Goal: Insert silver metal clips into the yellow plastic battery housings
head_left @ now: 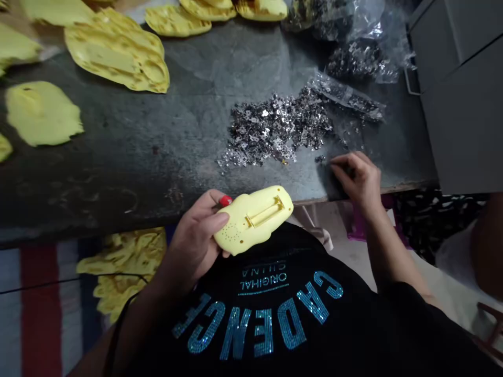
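My left hand (200,230) grips a yellow plastic shell (251,233) by its left end, just off the table's front edge. The shell's outer face is up, showing a battery slot (266,212) and a round patch of small holes. My right hand (358,175) is at the table's front right, thumb and forefinger pinched together. Whatever may be between those fingertips is too small to make out. Just left of them lie a few small dark metal pieces (320,158). Beyond, a heap of shiny small metal pieces (279,128) spreads over the table.
Yellow shells (118,55) lie along the back left of the dark table (188,136). Clear plastic bags (365,47) of metal pieces stand at the back right, beside a grey cabinet (467,104). More yellow parts (129,256) are piled below the table's left front. A cord crosses near my left forearm.
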`<state>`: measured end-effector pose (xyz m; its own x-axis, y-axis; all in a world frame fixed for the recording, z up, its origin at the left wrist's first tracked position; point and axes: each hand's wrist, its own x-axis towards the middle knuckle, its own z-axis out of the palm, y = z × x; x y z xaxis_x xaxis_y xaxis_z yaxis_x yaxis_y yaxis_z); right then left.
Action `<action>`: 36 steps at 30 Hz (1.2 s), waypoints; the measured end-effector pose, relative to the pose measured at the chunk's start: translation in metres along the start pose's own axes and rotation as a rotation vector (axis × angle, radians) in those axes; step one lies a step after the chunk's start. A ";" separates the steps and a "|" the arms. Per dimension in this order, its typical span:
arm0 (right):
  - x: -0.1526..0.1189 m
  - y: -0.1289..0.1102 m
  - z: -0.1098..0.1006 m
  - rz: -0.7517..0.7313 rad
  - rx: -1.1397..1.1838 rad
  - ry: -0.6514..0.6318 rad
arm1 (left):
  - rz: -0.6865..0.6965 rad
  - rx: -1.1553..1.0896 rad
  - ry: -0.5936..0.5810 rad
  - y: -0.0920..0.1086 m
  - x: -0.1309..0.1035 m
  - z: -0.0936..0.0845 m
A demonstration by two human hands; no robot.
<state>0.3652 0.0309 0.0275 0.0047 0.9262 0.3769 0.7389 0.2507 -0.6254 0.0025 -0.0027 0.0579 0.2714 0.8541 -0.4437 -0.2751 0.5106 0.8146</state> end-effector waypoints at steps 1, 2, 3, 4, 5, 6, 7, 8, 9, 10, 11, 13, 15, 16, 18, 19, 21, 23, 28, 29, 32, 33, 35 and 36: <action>0.005 0.009 0.000 -0.008 -0.047 -0.007 | -0.014 0.000 0.017 0.002 0.002 0.004; 0.011 0.016 0.002 -0.023 -0.077 -0.035 | -0.031 0.000 0.041 0.004 0.003 0.007; 0.016 0.021 0.005 -0.044 -0.098 -0.068 | -0.050 0.001 0.069 0.005 0.004 0.010; 0.021 0.023 0.008 -0.065 -0.117 -0.098 | -0.068 0.003 0.099 0.006 0.004 0.012; 0.024 0.024 0.011 -0.085 -0.135 -0.118 | -0.085 0.008 0.129 0.006 0.004 0.014; 0.027 0.024 0.013 -0.099 -0.150 -0.132 | -0.102 0.015 0.155 0.007 0.004 0.014; 0.028 0.023 0.013 -0.107 -0.158 -0.138 | -0.115 0.023 0.175 0.007 0.004 0.015; 0.029 0.021 0.012 -0.107 -0.158 -0.138 | -0.128 0.031 0.187 0.006 0.004 0.015; 0.029 0.020 0.009 -0.101 -0.149 -0.138 | -0.139 0.036 0.192 0.006 0.004 0.015; 0.029 0.019 0.005 -0.089 -0.134 -0.142 | -0.149 0.037 0.189 0.006 0.004 0.015; 0.028 0.018 0.001 -0.076 -0.114 -0.155 | -0.155 0.035 0.182 0.005 0.005 0.016; 0.028 0.019 -0.007 -0.052 -0.086 -0.215 | -0.157 0.028 0.161 0.004 0.007 0.017; 0.031 0.023 -0.012 -0.039 -0.108 -0.277 | -0.156 0.020 0.141 0.004 0.010 0.020; 0.032 0.026 -0.013 -0.035 -0.145 -0.282 | -0.159 0.019 0.136 0.003 0.010 0.021; 0.033 0.031 -0.014 -0.022 -0.232 -0.245 | -0.169 0.026 0.142 0.004 0.011 0.023; 0.033 0.033 -0.014 -0.014 -0.261 -0.214 | -0.176 0.032 0.157 0.005 0.011 0.024; 0.028 0.035 -0.015 0.001 -0.271 -0.143 | -0.185 0.042 0.199 0.006 0.011 0.024; 0.019 0.033 -0.017 0.016 -0.238 -0.063 | -0.195 0.046 0.245 0.008 0.011 0.024; -0.002 0.022 -0.020 0.054 -0.178 -0.010 | -0.219 0.042 0.278 0.010 0.015 0.029; -0.003 0.021 -0.018 0.054 -0.196 -0.035 | -0.220 0.042 0.273 0.010 0.016 0.031; 0.001 0.019 -0.010 0.041 -0.283 -0.079 | -0.209 0.047 0.263 0.009 0.018 0.032; 0.003 0.019 -0.008 0.039 -0.306 -0.087 | -0.205 0.048 0.261 0.009 0.018 0.032; 0.008 0.019 -0.005 0.031 -0.310 -0.108 | -0.199 0.047 0.267 0.007 0.017 0.030; 0.009 0.019 -0.004 0.020 -0.290 -0.120 | -0.196 0.044 0.273 0.007 0.016 0.029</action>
<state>0.3819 0.0432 0.0222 -0.0456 0.9612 0.2719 0.9008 0.1573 -0.4048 0.0319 0.0118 0.0671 0.0569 0.7384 -0.6720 -0.2006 0.6678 0.7168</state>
